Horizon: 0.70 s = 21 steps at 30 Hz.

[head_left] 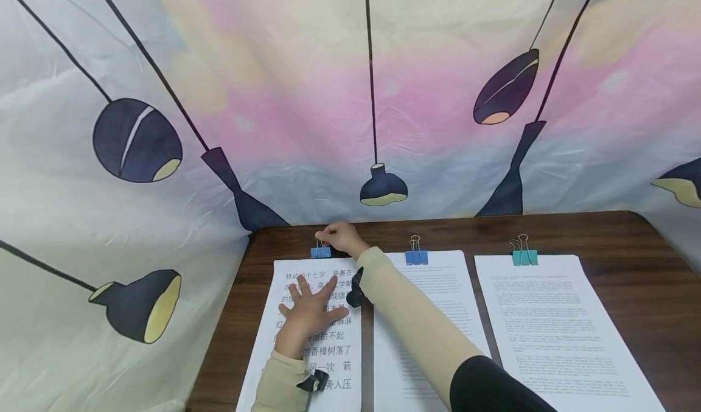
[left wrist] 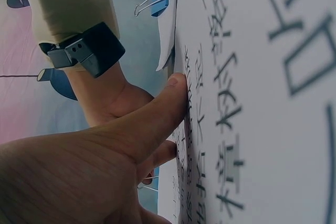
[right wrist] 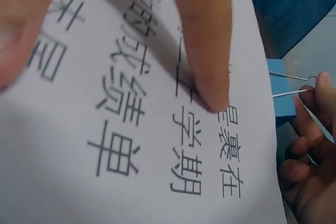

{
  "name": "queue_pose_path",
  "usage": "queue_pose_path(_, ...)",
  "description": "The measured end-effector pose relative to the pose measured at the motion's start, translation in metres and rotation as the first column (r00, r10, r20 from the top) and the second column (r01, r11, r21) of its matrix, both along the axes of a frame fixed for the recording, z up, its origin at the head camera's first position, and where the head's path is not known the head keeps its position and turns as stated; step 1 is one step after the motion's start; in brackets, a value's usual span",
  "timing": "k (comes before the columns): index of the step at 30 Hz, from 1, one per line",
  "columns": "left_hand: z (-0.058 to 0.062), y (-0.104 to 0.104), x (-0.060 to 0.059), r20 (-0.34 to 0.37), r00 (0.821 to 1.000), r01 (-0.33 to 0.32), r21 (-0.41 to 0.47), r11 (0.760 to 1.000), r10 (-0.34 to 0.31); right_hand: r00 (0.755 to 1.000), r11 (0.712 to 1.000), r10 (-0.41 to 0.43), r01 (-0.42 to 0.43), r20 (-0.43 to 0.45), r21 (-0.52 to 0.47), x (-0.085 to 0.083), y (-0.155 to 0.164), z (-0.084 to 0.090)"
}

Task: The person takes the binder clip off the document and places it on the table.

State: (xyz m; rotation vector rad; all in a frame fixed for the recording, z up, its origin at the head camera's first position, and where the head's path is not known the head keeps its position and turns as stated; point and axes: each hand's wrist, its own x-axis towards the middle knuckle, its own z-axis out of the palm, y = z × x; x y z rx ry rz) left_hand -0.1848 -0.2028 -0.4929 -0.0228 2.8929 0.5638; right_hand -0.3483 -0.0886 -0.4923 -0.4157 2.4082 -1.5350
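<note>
Blue binder clip [head_left: 320, 252] at the top edge of the large-print Chinese sheets [head_left: 342, 363], lower centre-left of the frame.
The left hand [head_left: 308, 319] lies on these sheets, fingers spread. Above it, the right hand [head_left: 344, 237] pinches the clip's wire handles; whether the clip grips the paper cannot be told. At lower centre, under the right sleeve [head_left: 416, 321], is a small-print stack [head_left: 451, 290] with a second blue clip [head_left: 416, 257]. At lower right, another printed stack [head_left: 558, 327] carries a teal clip [head_left: 524, 257].

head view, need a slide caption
Left hand spread on the leftmost printed sheet, right hand pinching the blue clip at its top edge.
</note>
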Motion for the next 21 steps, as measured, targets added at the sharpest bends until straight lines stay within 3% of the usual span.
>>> queue_pose_path(7, 0.0, -0.001, 0.001, 0.014, 1.0, 0.0, -0.009, 1.0, 0.0, 0.999, 1.0, -0.004, 0.003, -0.05, -0.023, -0.002, -0.001, -0.004)
queue_pose_path(15, 0.002, -0.003, 0.003, 0.02, 1.0, -0.001, 0.014, 1.0, 0.0, 1.0, 0.998, -0.01, 0.008, -0.019, -0.06, -0.006, 0.0, -0.005)
queue_pose_path(21, 0.001, -0.002, 0.002, 0.036, 0.999, -0.006, 0.042, 0.999, 0.004, 0.993, 0.998, 0.058, -0.059, -0.099, -0.004, -0.006, 0.016, 0.014)
